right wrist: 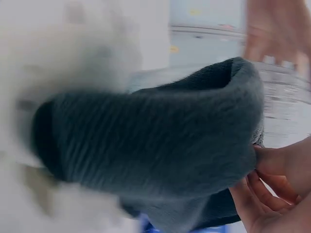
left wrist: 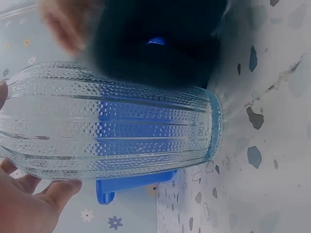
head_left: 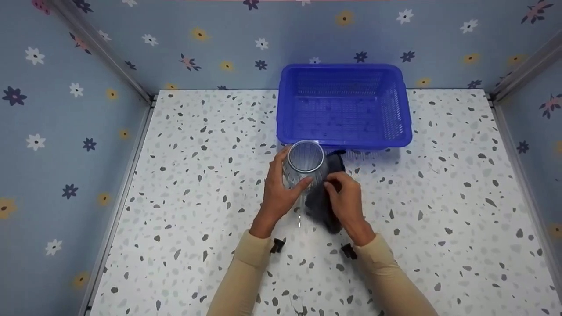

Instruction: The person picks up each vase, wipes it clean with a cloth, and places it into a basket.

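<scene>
A clear ribbed, dimpled glass vase (head_left: 306, 164) stands upright in front of the basket, its round mouth facing up toward the head camera. My left hand (head_left: 281, 188) grips it around the upper part, with the thumb on the near side. In the left wrist view the vase (left wrist: 116, 126) lies sideways across the picture, its base by the table. My right hand (head_left: 347, 197) pinches a dark grey cloth (head_left: 327, 202) at the vase's right side. The cloth (right wrist: 155, 141) hangs folded over from the fingers in the right wrist view and hides part of the vase.
A blue plastic basket (head_left: 344, 142) with perforated walls stands behind the vase, against the back wall. The speckled white table (head_left: 210, 166) extends to both sides. Flower-patterned panels (head_left: 57, 131) enclose the left, back and right.
</scene>
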Demonstrator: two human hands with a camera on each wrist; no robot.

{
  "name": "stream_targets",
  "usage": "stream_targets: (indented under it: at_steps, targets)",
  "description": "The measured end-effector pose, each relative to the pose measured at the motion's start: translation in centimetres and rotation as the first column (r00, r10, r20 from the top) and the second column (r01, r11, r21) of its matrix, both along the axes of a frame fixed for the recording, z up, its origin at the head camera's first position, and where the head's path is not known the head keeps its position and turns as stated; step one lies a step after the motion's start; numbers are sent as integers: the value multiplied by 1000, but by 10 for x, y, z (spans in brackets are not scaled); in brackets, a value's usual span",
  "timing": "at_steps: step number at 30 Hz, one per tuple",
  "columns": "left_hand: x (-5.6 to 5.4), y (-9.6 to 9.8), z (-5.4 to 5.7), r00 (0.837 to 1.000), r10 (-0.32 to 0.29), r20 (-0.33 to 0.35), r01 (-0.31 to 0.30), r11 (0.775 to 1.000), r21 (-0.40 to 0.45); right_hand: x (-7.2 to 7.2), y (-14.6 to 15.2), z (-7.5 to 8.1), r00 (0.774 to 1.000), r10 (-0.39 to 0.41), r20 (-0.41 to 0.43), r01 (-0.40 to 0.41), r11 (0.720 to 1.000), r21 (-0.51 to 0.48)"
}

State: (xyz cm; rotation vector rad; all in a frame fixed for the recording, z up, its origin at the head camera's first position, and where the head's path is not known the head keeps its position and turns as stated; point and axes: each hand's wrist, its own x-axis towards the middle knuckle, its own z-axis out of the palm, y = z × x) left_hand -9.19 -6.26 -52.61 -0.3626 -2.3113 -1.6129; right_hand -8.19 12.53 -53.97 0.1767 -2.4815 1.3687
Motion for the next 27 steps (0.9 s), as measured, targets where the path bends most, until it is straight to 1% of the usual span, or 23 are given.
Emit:
stream_targets:
  at_steps: [3, 5, 9, 12, 19, 23, 27]
  targets:
    - [0, 1, -1, 1000, 7, -11, -7, 1000, -1, -3, -1, -16, 999, 5, 37, -6, 1000, 29]
    - [0, 3, -2, 1000, 12, -25, -11, 1000, 3, -4, -1, -20, 999, 4, 49, -6, 999, 36]
    - [2, 5, -3, 999, 33, -40, -33, 999, 3, -5, 0, -19, 998, 6, 57, -8, 999, 32]
    - [3, 8, -5, 998, 49, -44, -49, 999, 2, -3, 2, -10, 999, 3, 47, -4, 1000, 13]
    - [5, 12, -4, 993, 97, -68, -96, 995, 15, -2, 5, 26, 999, -7, -32, 6, 999, -53]
    - [5, 14, -4, 989, 127, -74, -126, 992, 18, -6, 3, 43, 997, 0, -78, -4, 999, -52]
    - [5, 15, -7, 987, 146, -70, -145, 989, 22, -9, 1, 56, 993, 19, -117, -23, 999, -28]
